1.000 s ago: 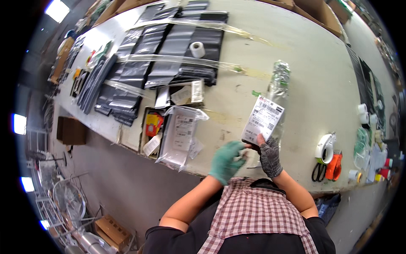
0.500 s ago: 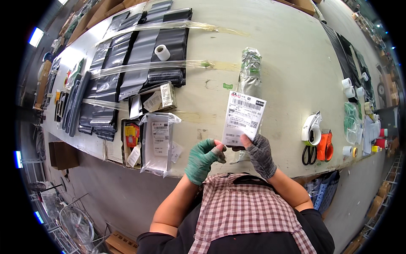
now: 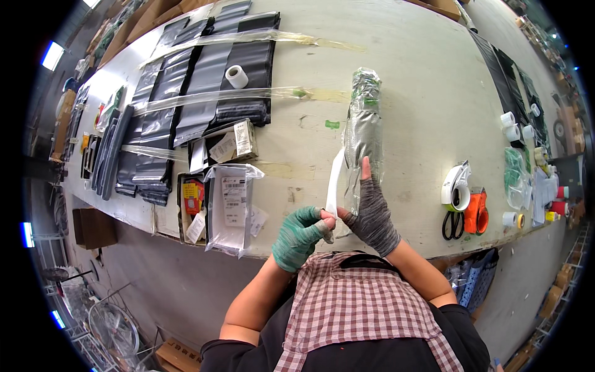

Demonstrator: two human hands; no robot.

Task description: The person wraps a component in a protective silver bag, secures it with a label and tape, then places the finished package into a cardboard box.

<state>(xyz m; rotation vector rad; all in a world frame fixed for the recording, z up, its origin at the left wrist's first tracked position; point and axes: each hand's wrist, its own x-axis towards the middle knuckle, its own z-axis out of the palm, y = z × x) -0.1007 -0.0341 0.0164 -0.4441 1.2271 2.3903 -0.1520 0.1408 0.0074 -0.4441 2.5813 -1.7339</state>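
Observation:
My left hand (image 3: 299,237), in a green glove with bare fingertips, is closed in a pinch on the lower end of a white shipping label (image 3: 334,183). The label stands almost edge-on and curves upward. Just right of it, my right hand (image 3: 375,220), in a grey glove, has its fingers stretched out and spread. One fingertip points up along the near part of a long silvery plastic-wrapped package (image 3: 364,130), and another comes close to the label's lower end. That package lies lengthwise on the table with green bits at its far end.
Black plastic mailer bags (image 3: 226,74) lie under clear tape at left, with a white roll (image 3: 237,77) on top. Nearer is a plastic-lined box (image 3: 228,211) holding labels. At right are a tape dispenser (image 3: 457,186), black-handled scissors (image 3: 453,226) and an orange tool (image 3: 476,214).
The label has turned from face-on to nearly edge-on and shifted left, uncovering more of the package. My right hand has let go of the label's face and stretched its fingers toward the package.

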